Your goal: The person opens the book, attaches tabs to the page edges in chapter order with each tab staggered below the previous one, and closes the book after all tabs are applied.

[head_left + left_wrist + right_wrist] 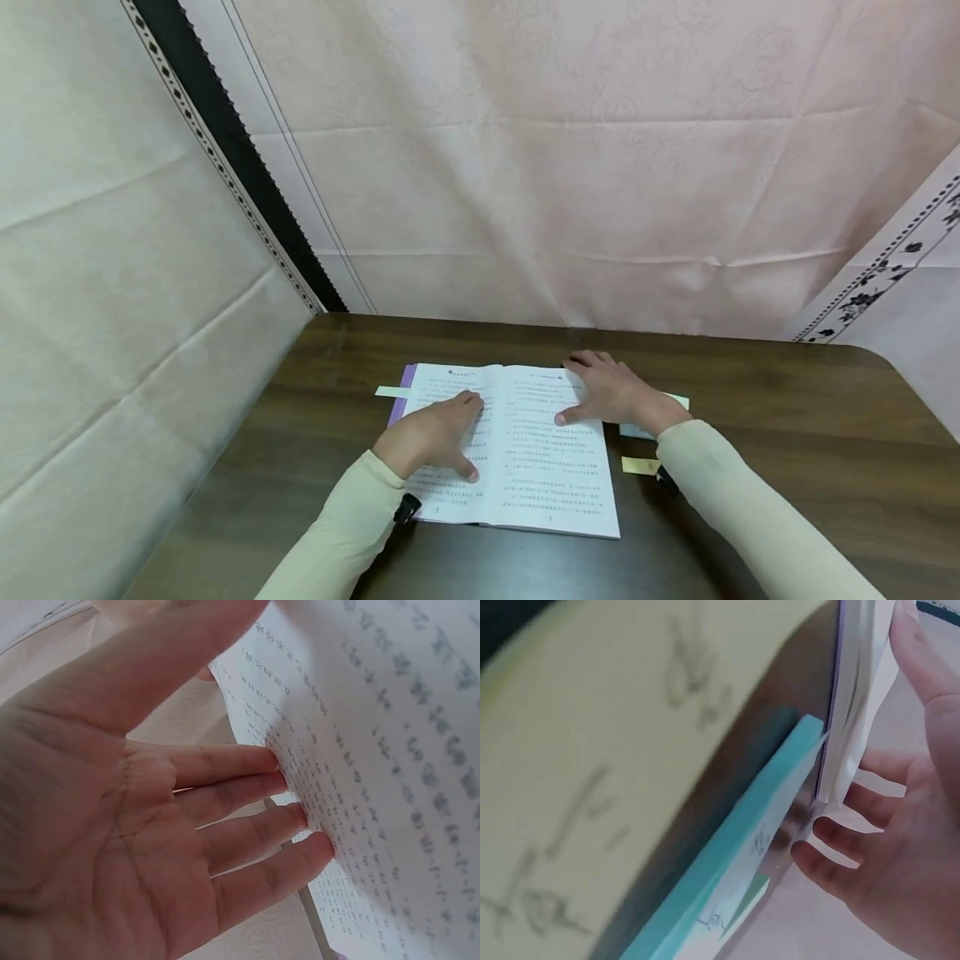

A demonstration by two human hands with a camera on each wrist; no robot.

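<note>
Spanning the near side of the table (810, 433), two pale sleeves (750, 500) angle in from left and right — and between them lies the open book (551, 492), near edge toward the person. Each page runs long from near to far, the centre fold follows that same line, and the fold sits between the two hands. Off the book's right side, a yellow note (637, 466) is nearest, beside the right sleeve, with a blue note (633, 432) just beyond it. Over on the left page rests the left hand (438, 433), its grip slack: fingers long and side by side, tips on the paper, clamped on nothing. Slightly farther, look at the right hand (611, 392) — fingers apart at the right page's far corner, thumb on the print. It's the nearer hand to the book's right edge, which runs beneath it; whether any fingertip is under the corner, I cannot tell. Past that wrist peeks a green note (681, 402). At the book's far left, a pale tab (392, 392) juts beyond the purple cover (399, 407). Farthest of all, pinkish cloth (525, 208) hangs behind the table.
</note>
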